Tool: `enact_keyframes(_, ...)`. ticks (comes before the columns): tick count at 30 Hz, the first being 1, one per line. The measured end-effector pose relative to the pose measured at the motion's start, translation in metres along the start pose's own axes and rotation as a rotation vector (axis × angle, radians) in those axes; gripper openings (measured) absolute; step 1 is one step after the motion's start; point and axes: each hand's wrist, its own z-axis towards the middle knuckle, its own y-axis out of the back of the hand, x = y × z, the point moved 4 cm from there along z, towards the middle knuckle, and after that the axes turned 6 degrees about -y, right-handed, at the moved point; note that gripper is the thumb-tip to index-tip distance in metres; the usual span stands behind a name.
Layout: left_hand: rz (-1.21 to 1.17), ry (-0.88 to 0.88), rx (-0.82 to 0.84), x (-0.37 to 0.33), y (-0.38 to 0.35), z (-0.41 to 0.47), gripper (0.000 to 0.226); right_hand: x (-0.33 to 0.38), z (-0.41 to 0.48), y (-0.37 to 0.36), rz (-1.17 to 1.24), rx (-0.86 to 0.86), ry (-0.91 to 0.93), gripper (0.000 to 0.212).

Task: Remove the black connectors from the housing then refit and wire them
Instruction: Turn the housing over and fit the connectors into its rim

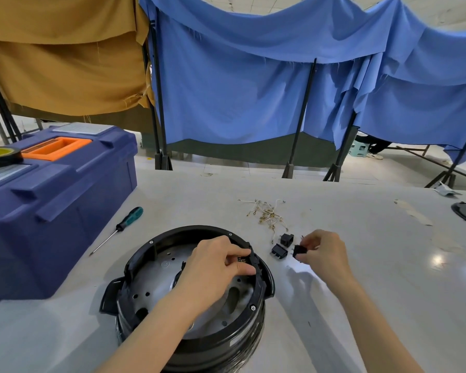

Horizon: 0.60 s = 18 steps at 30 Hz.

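Housing [189, 292]: one. Round, black, open side up, metal plate bared inside. Stood near centre on the surface [374, 278].

Left hand [213, 267]: one. Lay over the housing; grip closed, thumb and fingers pinching a dark part at the inner wall of the right rim. Could not tell whether that part was a seated connector.

Right hand [322, 255]: one. Hung just right of the housing; grip closed on the held connector [297, 250], black, lifted off the surface.

Far connector [287, 239] and near connector [279, 251]: two, black, loose on the surface between housing and right hand, just beside each other. Counted three outside the housing in all.

Wires [268, 215]: one tangled heap of short pale leads with brassy terminals, farther off than the connectors. Too tangled to count.

Screwdriver [119, 228]: one, left of the housing, untouched. Toolbox [57, 205]: one, blue, far left, with one tape roll [0, 156] on its lid.

Handling note, judged only: seemed midway, between taking out and refitting; which, could not tell. Judged best to brace the rim with the left grip, bring the held connector square to its opening, terminals toward the inside, and press evenly until flush rather than forcing one corner. Judged wise to keep the loose pair clear of the rim, and to draw wires from the heap singly.
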Motion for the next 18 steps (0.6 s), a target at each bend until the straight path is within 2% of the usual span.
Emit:
enact_keyframes(4,-0.126,-0.026,0.124,-0.008,0.0,-0.002,0.054,0.028,-0.018,0.016,0.145,0.274,0.144,0.024)
enact_keyframes(6,-0.138,-0.015,0.158,-0.009,0.0,-0.003,0.067,0.041,-0.028,0.02,0.117,0.375,0.219,0.025)
enact_keyframes(9,-0.097,-0.012,0.158,-0.009,0.003,-0.004,0.073,0.054,-0.042,0.017,0.028,0.508,0.317,0.023)
enact_keyframes(12,-0.078,-0.02,0.162,-0.01,0.004,-0.005,0.071,0.058,-0.048,0.012,-0.049,0.562,0.371,0.022)
enact_keyframes(18,-0.143,0.0,0.16,-0.011,0.005,-0.006,0.071,0.058,-0.049,0.003,-0.034,0.55,0.41,0.02)
